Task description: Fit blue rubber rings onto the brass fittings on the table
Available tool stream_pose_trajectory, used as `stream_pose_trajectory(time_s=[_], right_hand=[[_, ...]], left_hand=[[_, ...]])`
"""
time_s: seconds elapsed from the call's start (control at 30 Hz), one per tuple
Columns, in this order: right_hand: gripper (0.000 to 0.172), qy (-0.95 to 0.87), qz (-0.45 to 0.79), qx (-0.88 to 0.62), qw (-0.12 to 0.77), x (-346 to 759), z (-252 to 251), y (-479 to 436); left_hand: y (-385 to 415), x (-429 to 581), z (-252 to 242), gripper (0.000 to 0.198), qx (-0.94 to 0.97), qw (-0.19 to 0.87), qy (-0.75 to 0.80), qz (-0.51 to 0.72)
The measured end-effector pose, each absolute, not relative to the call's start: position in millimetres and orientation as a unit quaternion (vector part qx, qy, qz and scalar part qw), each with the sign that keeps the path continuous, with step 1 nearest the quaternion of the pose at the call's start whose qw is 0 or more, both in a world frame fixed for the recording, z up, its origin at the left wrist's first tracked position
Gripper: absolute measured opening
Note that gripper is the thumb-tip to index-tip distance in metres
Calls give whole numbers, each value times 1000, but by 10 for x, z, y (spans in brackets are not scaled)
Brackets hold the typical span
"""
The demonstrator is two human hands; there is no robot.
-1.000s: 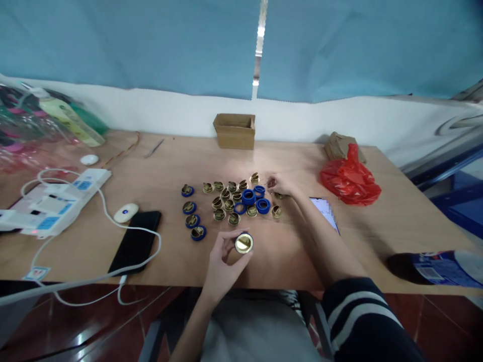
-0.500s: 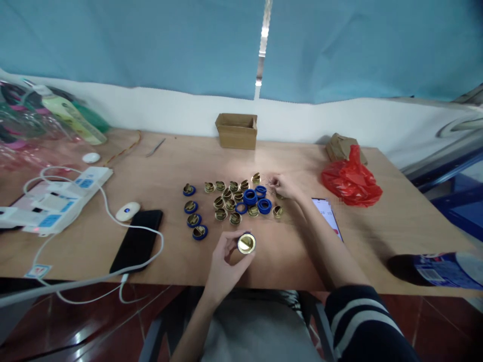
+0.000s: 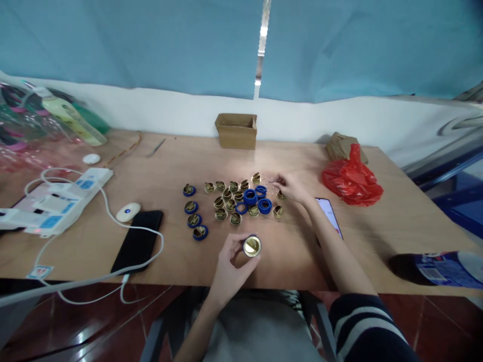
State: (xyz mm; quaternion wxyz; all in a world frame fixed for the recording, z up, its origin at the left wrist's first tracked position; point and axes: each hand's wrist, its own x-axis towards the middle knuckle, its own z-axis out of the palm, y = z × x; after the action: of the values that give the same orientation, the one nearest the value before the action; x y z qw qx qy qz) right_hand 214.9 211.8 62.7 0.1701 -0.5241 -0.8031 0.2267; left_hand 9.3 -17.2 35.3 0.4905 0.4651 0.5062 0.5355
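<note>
Low over the table's front part, my left hand (image 3: 234,269) grips a round brass-coloured fitting (image 3: 252,246) by its rim, with a dark blue ring around it. Its shiny face, crossed by a bar, is turned up. Farther off, my right hand (image 3: 292,188) has thumb and finger pinched together at a small heap of thin wire-like rings (image 3: 267,182); what sits between the fingertips is too small to make out. Between the hands lie several loose brass-coloured fittings (image 3: 230,204) and thick blue rings (image 3: 264,205). To the left, several fittings with blue rings (image 3: 194,220) form a rough column.
An open cardboard box (image 3: 237,131) stands at the back. On the right are a red plastic bag (image 3: 352,178), a phone (image 3: 329,217) partly behind my forearm, and a lying bottle (image 3: 437,268). A black phone (image 3: 138,241), cables and a power strip (image 3: 71,201) occupy the left.
My left hand has shifted slightly right and nearer me with the fitting. My right hand has drawn a little right from the thin rings, uncovering more of them.
</note>
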Motion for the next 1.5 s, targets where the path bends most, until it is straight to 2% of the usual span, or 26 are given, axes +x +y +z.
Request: stream_pose_trajectory(time_s=[0.3,0.5,0.63,0.8,0.93,1.2,1.5], right_hand=[[17,-812,187,-522,179,2088,688,2002],[19,-820,178,-450,307,2028,970,1494],[27,-772,335,-439,316,1974,1101,1026],[34,-628,559,-411,352,1882,1011,601],[36,-529,661,-376,377,1802,874,426],[41,-457,727,-353,371,1671,694,377],[40,-498,702,-368,352,1665,733,376]], left_hand=[[-137,85,321,38,446,482,500,565],[-92,135,351,40,434,447,506,596],[-75,150,356,44,449,415,501,612],[-66,122,331,47,503,333,489,630],[-61,90,342,45,558,267,474,627],[-77,56,365,41,625,213,468,587],[-84,44,413,42,657,174,464,568]])
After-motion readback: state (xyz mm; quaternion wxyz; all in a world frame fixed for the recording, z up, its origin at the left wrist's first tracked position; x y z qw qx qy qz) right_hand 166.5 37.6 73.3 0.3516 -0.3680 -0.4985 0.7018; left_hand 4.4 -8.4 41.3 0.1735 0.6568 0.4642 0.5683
